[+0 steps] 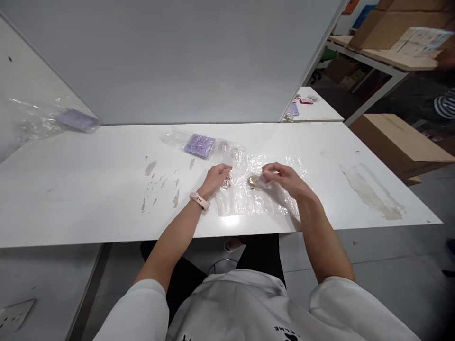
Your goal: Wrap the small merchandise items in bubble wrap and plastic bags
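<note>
Clear plastic bags point(241, 206) lie spread over the white table in front of me. My left hand point(216, 178) is at their left side, fingers pressed together. Just under its fingertips shows a small reddish piece point(226, 183); whether the fingers grip it or only the plastic is hidden. My right hand point(286, 179) has its thumb and fingers curled together at the edge of a small clear packet with a round gold-coloured piece point(253, 180) in it. Behind my hands lie a small pinkish piece point(223, 145) and a pale piece point(235, 151) in clear plastic.
A purple packet point(200, 145) in a clear bag lies behind my left hand. Another clear bag with a purple card point(78, 120) rests at the far left. A grey panel point(192, 61) borders the table's back. Cardboard boxes point(408, 139) stand at the right, near another person's striped sleeve point(445, 105).
</note>
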Demonstrator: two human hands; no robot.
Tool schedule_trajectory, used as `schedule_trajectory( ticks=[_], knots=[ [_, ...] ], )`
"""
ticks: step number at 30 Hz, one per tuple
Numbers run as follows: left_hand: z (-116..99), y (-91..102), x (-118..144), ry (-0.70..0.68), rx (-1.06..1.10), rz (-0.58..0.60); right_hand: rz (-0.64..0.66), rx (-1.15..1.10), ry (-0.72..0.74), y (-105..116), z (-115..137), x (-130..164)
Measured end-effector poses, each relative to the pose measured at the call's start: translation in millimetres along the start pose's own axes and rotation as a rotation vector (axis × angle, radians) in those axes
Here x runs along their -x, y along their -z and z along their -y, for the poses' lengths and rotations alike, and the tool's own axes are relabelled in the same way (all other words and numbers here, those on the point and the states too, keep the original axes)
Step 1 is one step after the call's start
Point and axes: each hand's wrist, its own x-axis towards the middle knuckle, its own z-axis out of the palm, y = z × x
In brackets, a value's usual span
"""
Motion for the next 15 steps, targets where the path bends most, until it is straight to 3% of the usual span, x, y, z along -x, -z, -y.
schedule_trajectory(
  ticks=[5, 8, 11, 15],
  knots=[
    [3.0, -1.3, -2.6, 0.005, 0.016, -0.008, 0.264, 0.296, 0.118, -19.9, 6.9, -3.3],
    [3.9, -1.4, -4.2, 0.009, 0.001, -0.005, 0.413, 0.297, 0.153, -30.9, 7.2, -12.0],
    [2.9, -1.3, -4.4, 0.012, -0.007, 0.003, 0.477, 0.26, 0.15, -36.2, 8.2, -13.6],
    [1.3, -1.5, -3.4, 0.017, 0.008, 0.006, 0.553, 0.199, 0.125, -28.6, 11.7, -9.2]
  ],
)
